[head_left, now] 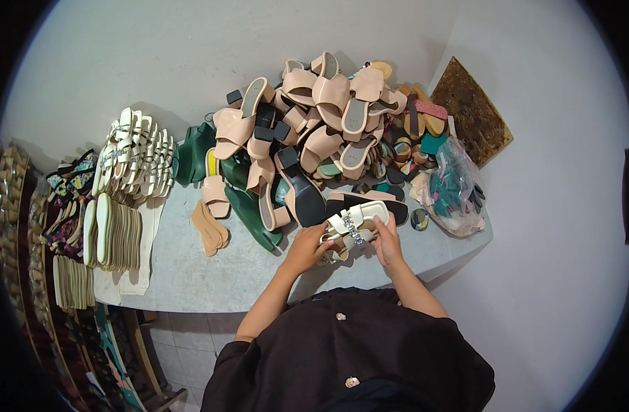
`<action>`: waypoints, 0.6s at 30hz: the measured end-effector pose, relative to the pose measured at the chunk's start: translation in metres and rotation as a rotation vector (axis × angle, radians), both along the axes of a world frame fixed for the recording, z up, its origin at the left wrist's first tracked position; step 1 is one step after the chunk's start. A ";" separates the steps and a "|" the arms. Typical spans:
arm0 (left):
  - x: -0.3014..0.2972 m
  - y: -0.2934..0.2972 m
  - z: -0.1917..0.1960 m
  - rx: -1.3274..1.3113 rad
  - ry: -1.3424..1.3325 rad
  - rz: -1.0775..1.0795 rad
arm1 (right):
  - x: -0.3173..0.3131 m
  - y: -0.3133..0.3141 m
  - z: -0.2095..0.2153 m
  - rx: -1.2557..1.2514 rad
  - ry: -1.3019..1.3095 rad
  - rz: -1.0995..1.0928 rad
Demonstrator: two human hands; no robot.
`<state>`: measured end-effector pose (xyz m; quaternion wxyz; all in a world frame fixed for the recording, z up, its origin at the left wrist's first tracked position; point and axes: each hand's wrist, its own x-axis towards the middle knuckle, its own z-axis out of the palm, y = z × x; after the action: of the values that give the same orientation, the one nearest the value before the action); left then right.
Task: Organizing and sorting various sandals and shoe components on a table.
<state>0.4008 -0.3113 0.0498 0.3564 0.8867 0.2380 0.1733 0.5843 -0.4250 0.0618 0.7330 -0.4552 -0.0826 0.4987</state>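
A white sandal (371, 214) with a silver chain across its straps is held between my two hands, above the table's front edge. My left hand (306, 248) grips the strap end, its fingers partly hidden behind the straps. With the thumb on the upper side, my right hand (388, 240) clasps the other end near the squared sole. Another pale strapped piece shows beneath the sandal; whether it is a second sandal I cannot tell. Right behind my hands lies a pink slide with a black sole (366, 203).
A large heap of pink heeled slides (330, 96) fills the table's back. Left are green shoe forms (249, 218), tan insoles (210, 232), stacked white sandals (134, 152) and upright cream soles (120, 233). A clear plastic bag (457, 189) stands right, before a brown board (474, 110).
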 end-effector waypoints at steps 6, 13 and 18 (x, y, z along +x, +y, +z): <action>0.005 -0.004 0.011 -0.204 0.084 0.033 | -0.006 -0.002 -0.013 0.043 -0.399 -0.032; -0.005 -0.016 0.024 0.107 -0.095 0.170 | -0.003 -0.003 -0.004 0.043 -0.496 -0.169; -0.028 -0.016 0.037 0.081 -0.056 0.144 | 0.006 0.007 0.009 0.060 -0.497 -0.230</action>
<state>0.3727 -0.3277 0.0866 0.3133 0.8758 0.2840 0.2326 0.5903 -0.4182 0.0709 0.7552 -0.5481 -0.2223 0.2825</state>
